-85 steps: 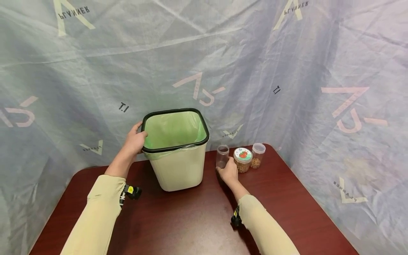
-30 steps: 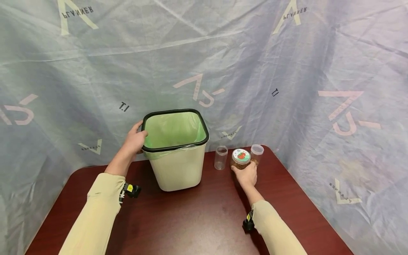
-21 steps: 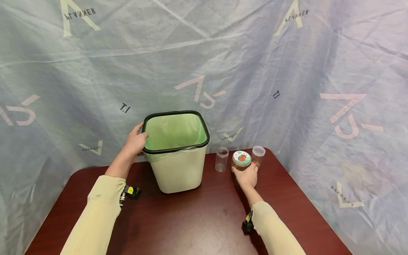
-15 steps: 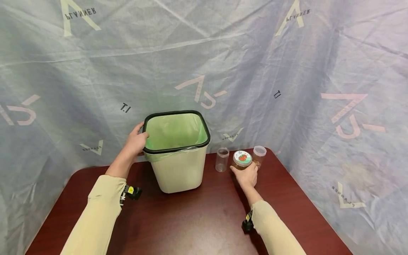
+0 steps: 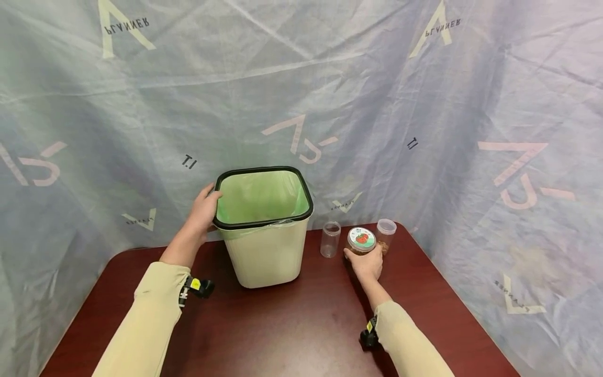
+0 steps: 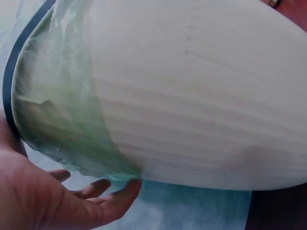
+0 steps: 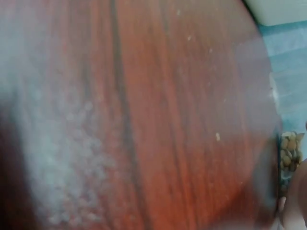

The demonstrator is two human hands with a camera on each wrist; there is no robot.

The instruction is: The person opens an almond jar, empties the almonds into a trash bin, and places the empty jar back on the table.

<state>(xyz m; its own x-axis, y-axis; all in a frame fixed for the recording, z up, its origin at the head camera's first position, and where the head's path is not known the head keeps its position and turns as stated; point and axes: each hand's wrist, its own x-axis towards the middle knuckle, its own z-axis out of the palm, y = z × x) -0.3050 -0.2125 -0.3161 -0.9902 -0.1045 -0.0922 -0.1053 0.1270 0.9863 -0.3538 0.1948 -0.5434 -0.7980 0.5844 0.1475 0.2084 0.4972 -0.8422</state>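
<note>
Red-brown table; jar, axis vertical, lid up, grasped by right hand; left hand gripping bin rim.

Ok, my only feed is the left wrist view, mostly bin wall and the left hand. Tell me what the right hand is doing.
Observer: In the head view, the right hand grips the near side of the jar with a red picture on top.
Operator: Now name whatever stands between that and the bin.
Observer: A clear jar, upright, with a visible gap on either side of it.
Operator: I see the bin from outside only. Report on its mouth.
Observer: It is uncovered, and the head view looks straight in at the green liner.
</note>
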